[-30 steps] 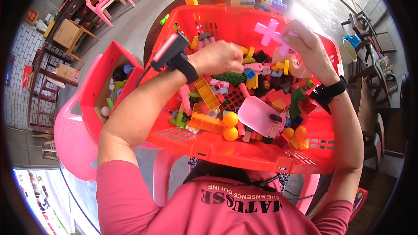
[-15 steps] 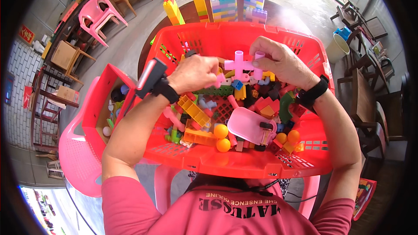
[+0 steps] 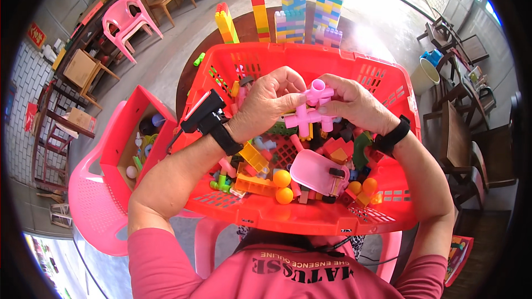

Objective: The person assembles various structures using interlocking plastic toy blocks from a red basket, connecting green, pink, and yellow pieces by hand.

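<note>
Over the basket my two hands are close together, both closed on pink toy pipe pieces. My left hand (image 3: 266,101) pinches a pink pipe connector (image 3: 318,92) with an open round end facing up. My right hand (image 3: 357,102) grips the pink pipe cross (image 3: 302,118), whose arms stick out below the fingers. The two pieces touch or overlap; whether they are joined I cannot tell. Beneath them the red basket (image 3: 233,210) holds mixed toy parts: a pink scoop-shaped tray (image 3: 315,171), orange balls (image 3: 282,178), an orange block (image 3: 255,185) and green pipe pieces (image 3: 220,184).
Behind the basket, several block towers (image 3: 329,5) stand on a round brown table (image 3: 244,24). To the left, a red box (image 3: 119,158) with small toys sits on a pink chair (image 3: 91,210). Wooden chairs (image 3: 460,127) stand at the right.
My left hand has moved right to meet the right hand, bringing its pink connector against the cross. The right hand has come lower, and the cross has turned. The whole view has shifted slightly.
</note>
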The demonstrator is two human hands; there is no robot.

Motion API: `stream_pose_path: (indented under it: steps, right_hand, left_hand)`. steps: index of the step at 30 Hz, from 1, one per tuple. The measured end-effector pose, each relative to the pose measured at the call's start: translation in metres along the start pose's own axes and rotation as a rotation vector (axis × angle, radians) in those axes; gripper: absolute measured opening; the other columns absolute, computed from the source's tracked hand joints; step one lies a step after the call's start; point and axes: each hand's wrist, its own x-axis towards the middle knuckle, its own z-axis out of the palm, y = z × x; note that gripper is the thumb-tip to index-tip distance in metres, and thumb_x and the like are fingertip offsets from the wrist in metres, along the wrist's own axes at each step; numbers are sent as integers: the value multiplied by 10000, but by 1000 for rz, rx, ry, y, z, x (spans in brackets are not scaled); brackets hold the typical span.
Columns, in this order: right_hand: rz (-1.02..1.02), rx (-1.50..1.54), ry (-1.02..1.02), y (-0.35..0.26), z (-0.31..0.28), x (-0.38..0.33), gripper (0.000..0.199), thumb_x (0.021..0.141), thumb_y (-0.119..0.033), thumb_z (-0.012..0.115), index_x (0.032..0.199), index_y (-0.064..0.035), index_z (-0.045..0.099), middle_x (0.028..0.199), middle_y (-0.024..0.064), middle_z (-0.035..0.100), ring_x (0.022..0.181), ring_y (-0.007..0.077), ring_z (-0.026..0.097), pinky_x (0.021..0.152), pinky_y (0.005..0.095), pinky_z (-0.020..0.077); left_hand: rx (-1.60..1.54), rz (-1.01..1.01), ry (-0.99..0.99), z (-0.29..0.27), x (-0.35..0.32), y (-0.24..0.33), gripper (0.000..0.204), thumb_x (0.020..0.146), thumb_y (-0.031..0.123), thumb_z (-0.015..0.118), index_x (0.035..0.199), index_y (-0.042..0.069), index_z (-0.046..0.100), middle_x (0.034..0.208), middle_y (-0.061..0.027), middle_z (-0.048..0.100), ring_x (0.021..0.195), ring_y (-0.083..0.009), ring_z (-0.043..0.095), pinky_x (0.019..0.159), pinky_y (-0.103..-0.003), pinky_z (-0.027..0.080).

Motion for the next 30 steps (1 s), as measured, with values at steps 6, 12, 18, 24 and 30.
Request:
stream_pose_path:
  steps: [6, 12, 18, 24, 30]
  right_hand:
    - [-26, 210, 160, -3, 3, -1, 224, 896, -61, 618, 1107, -33, 548, 927, 2, 617, 859, 58, 583, 747, 238, 506]
    - [-61, 256, 213, -4, -1, 0, 208, 927, -91, 594, 1124, -40, 555, 967, -2, 613, 900, 50, 566, 777, 231, 492]
    - [4, 235, 211, -3, -4, -2, 312, 961, -153, 555, 1245, -23, 549, 1061, 18, 630, 992, 86, 582, 896, 267, 476]
    - [36, 368, 295, -7, -6, -3, 243, 975, -199, 541, 1143, -34, 602, 984, -5, 627, 900, 62, 582, 812, 235, 475]
    - [-16, 330, 272, -9, 1, -3, 216, 952, -208, 587, 1049, -16, 612, 937, -20, 618, 863, 33, 550, 736, 223, 481]
  left_hand:
    - [-141, -73, 89, 1, 2, -3, 292, 903, 234, 682, 1090, 63, 538, 894, -2, 607, 828, -70, 587, 720, -220, 480]
    - [-411, -251, -9, 17, -8, -14, 293, 910, 217, 666, 1130, 84, 525, 999, -65, 654, 876, -153, 662, 731, -306, 552]
    - [-369, -234, 11, 19, -10, -19, 219, 946, 171, 609, 1128, 92, 518, 990, -70, 658, 817, -154, 665, 719, -327, 569]
    - [-271, -211, -22, 18, -9, -19, 219, 956, 173, 593, 1136, 84, 506, 993, -52, 630, 826, -134, 651, 698, -314, 568]
    - [-250, -207, -42, 20, -8, -16, 239, 956, 214, 599, 1139, 89, 510, 956, -33, 617, 811, -112, 640, 640, -277, 556]
